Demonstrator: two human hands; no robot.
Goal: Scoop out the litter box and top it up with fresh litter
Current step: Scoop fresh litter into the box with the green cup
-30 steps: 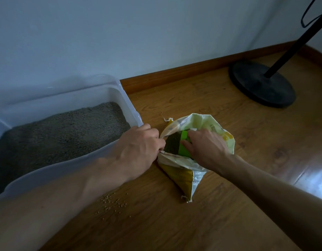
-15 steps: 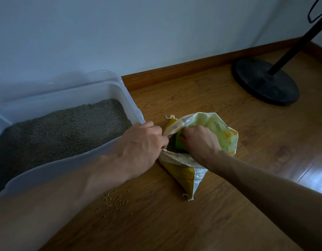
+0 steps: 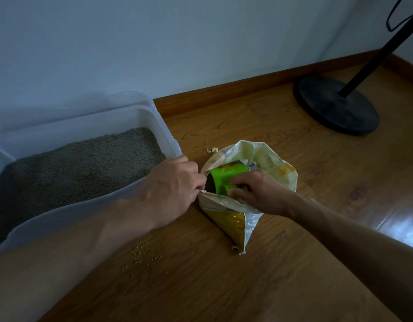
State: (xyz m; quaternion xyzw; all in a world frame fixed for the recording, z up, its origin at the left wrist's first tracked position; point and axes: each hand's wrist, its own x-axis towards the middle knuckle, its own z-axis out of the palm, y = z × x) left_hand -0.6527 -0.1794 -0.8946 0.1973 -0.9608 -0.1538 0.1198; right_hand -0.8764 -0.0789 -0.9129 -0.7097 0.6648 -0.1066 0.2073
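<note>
Bag (image 3: 268, 159) has print on the inner wall, a small dark mark and yellow/orange patches, too small and dim to read. No legible brand or text anywhere. Scoop (image 3: 224, 178) shows a faint dark mark near its far edge, unreadable.

Bag stands on the wood floor (image 3: 282, 263), mouth open upward, just right of the box (image 3: 159, 117), apart from it by a narrow gap. Lower bag outer face is yellow, seam corner points toward the near side.

Left hand (image 3: 170, 187) has fingers curled, pinching the left edge of the bag mouth and holding it open. The hand overlaps the box's near-right corner in view; contact with the box can't be told.

Right hand (image 3: 259, 194) reaches into the bag mouth from the right, fingers curled round the green scoop's near end. Scoop sits inside the mouth, tilted, open side toward the left; dark interior, can't tell if it's loaded.

Box is translucent white plastic, against the far wall, filled with grey litter (image 3: 79, 163) across its base.

Loose pellets (image 3: 142, 254) are scattered on the floor near the box's near edge, under the left forearm.

Far right: black round stand base (image 3: 335, 105) with a black pole (image 3: 382, 49) leaning up out of frame, cable looped near the top. Well apart from the bag. Wood skirting (image 3: 247, 89) runs along the wall.
</note>
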